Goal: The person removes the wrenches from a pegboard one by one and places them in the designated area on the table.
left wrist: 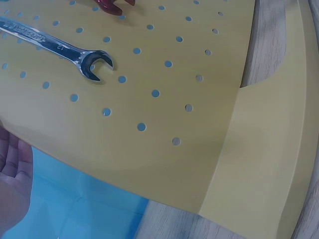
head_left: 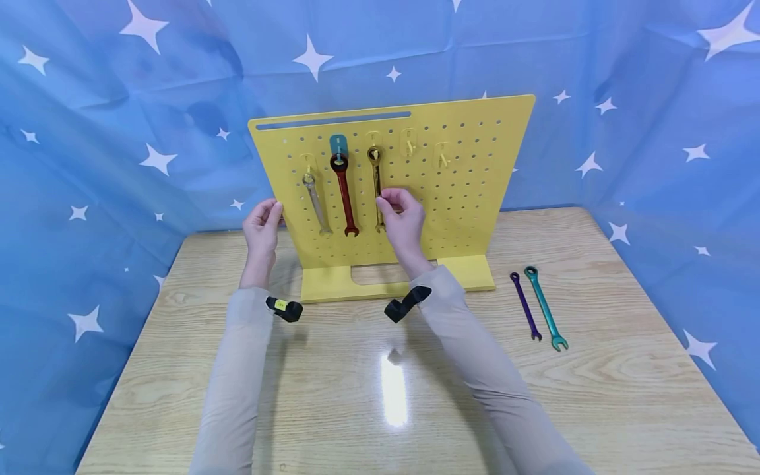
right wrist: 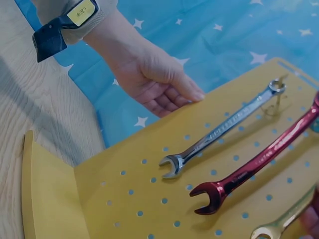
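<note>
A yellow pegboard (head_left: 457,218) stands upright on its base in the head view. My left hand (head_left: 261,227) grips its left edge, the thumb on the front and the fingers behind. With thumb and forefinger my right hand (head_left: 406,221) pinches the lower shaft of a gold combination wrench (head_left: 377,175), whose ring end is at a yellow hook. Left of it hang a red wrench (head_left: 345,198) on a teal hook and a silver wrench (head_left: 316,203) on a yellow hook. The gold wrench's open end (right wrist: 266,232) shows at the bottom of the right wrist view.
Two more yellow hooks, an upper one (head_left: 410,146) and a lower one (head_left: 442,158), sit right of the gold wrench. A purple wrench (head_left: 526,307) and a teal wrench (head_left: 545,308) lie on the wooden table (head_left: 623,369) at the right. Behind hangs a blue star-patterned cloth (head_left: 368,39).
</note>
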`<act>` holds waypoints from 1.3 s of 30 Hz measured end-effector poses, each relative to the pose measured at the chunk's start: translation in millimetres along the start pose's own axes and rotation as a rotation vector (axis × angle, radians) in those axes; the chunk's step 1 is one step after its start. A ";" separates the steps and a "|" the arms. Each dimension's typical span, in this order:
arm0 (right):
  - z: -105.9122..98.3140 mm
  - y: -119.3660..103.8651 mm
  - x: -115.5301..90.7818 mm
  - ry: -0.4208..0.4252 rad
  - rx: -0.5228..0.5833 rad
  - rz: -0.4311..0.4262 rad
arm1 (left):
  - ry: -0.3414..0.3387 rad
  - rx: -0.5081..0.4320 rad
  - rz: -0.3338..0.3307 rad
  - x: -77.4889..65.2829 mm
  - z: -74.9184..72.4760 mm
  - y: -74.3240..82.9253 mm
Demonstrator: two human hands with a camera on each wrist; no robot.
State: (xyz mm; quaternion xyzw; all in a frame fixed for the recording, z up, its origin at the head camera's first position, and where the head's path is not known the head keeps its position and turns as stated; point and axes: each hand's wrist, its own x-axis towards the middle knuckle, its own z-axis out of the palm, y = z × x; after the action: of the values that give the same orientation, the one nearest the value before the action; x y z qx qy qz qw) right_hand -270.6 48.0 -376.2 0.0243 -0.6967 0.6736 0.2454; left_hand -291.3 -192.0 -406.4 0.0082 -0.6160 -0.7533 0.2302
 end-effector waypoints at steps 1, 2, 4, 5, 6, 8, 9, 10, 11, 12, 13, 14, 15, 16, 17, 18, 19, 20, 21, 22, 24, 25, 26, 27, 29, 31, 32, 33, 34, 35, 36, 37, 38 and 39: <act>-0.8 -0.1 -0.4 -0.008 0.001 0.003 | 0.001 -0.003 0.002 0.0 0.0 0.0; -1.6 -0.4 -0.9 -0.015 0.002 0.007 | 0.002 -0.004 0.003 0.0 -0.1 -0.1; -3.3 -1.5 -2.1 -0.029 0.003 0.013 | 0.004 -0.004 0.004 0.0 -0.2 -0.1; -4.3 -1.9 -2.7 -0.037 0.004 0.015 | 0.005 -0.004 0.004 0.0 -0.2 -0.1; -5.3 -2.5 -3.2 -0.045 0.004 0.014 | 0.005 -0.001 0.003 -0.1 -0.2 0.0; -7.4 -3.4 -4.2 -0.059 0.003 0.012 | 0.002 0.006 0.000 0.0 -0.3 0.0; -8.5 -3.9 -4.6 -0.066 0.003 0.008 | 0.001 0.005 -0.001 0.1 -0.3 0.0; -9.7 -4.2 -4.9 -0.074 0.009 0.007 | 0.000 0.006 -0.002 0.0 -0.2 0.1; -10.8 -5.0 -5.5 -0.081 0.012 0.005 | -0.001 0.006 -0.003 0.0 -0.3 0.2; -11.9 -5.5 -5.9 -0.088 0.018 0.000 | -0.003 0.006 -0.003 0.1 -0.3 0.2; -13.0 -6.2 -6.4 -0.094 0.021 -0.003 | -0.004 0.006 -0.002 0.1 -0.3 0.2; -14.1 -7.1 -6.9 -0.100 0.027 -0.004 | -0.005 0.004 -0.002 0.1 -0.3 0.2; -15.1 -8.0 -7.5 -0.106 0.034 -0.003 | -0.005 0.002 -0.001 0.3 -0.4 0.1; -16.0 -9.0 -8.2 -0.112 0.041 -0.004 | -0.006 0.001 0.002 0.2 -0.3 0.1; -16.7 -10.0 -8.7 -0.117 0.044 -0.005 | -0.007 -0.001 0.005 0.2 -0.3 0.0; -17.4 -10.9 -9.2 -0.123 0.047 -0.004 | -0.007 -0.002 0.009 0.2 -0.4 -0.2; -18.1 -11.8 -9.8 -0.127 0.049 -0.003 | -0.008 -0.004 0.013 0.1 -0.4 -0.3; -18.7 -12.9 -10.4 -0.132 0.051 0.002 | -0.009 -0.008 0.019 -0.1 -0.5 -0.5; -19.2 -14.0 -11.0 -0.137 0.052 0.005 | -0.012 -0.015 0.026 -0.4 -0.6 -0.6; -19.8 -14.8 -11.6 -0.141 0.050 0.008 | -0.015 -0.020 0.032 -0.7 -0.7 -0.7; -21.2 -16.3 -12.7 -0.150 0.046 0.014 | -0.025 -0.054 0.044 -1.8 -0.7 -0.2; -21.8 -17.0 -13.2 -0.153 0.044 0.016 | -0.028 -0.067 0.044 -2.3 -0.5 0.4; -22.5 -17.7 -13.7 -0.157 0.041 0.020 | -0.030 -0.071 0.047 -2.5 -0.5 0.6; -23.2 -18.4 -14.2 -0.161 0.040 0.022 | -0.031 -0.074 0.046 -2.6 -0.5 0.9; -24.7 -20.1 -15.5 -0.172 0.045 0.032 | -0.027 -0.066 0.041 -2.3 -0.4 1.0; -25.9 -22.5 -17.1 -0.183 0.057 0.049 | -0.018 -0.035 0.030 -1.2 -0.6 0.2; -26.5 -23.8 -17.9 -0.187 0.067 0.058 | -0.014 -0.023 0.027 -0.3 -0.8 -0.6; -26.9 -24.7 -18.6 -0.191 0.079 0.066 | -0.011 -0.020 0.021 0.0 -0.9 -0.6; -27.2 -25.8 -19.4 -0.191 0.087 0.072 | -0.010 -0.016 0.017 0.2 -0.9 -0.5; -27.6 -26.6 -19.9 -0.194 0.095 0.078 | -0.010 -0.012 0.013 0.3 -0.9 -0.4; -27.9 -27.6 -20.5 -0.194 0.104 0.080 | -0.011 -0.011 0.011 0.2 -0.9 -0.2; -28.3 -28.2 -20.8 -0.195 0.108 0.081 | -0.012 -0.009 0.010 -0.1 -0.9 0.3; -28.7 -29.2 -21.3 -0.196 0.113 0.080 | -0.012 -0.007 0.009 -0.2 -0.8 0.6; -29.0 -29.8 -21.5 -0.199 0.115 0.081 | -0.013 -0.006 0.009 -0.6 -0.7 1.2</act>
State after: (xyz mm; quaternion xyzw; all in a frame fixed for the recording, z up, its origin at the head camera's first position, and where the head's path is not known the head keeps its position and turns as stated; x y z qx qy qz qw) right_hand -231.9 66.5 -357.5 0.0769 -0.6782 0.7161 0.1460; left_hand -290.1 -192.6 -405.7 -0.0002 -0.6151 -0.7542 0.2298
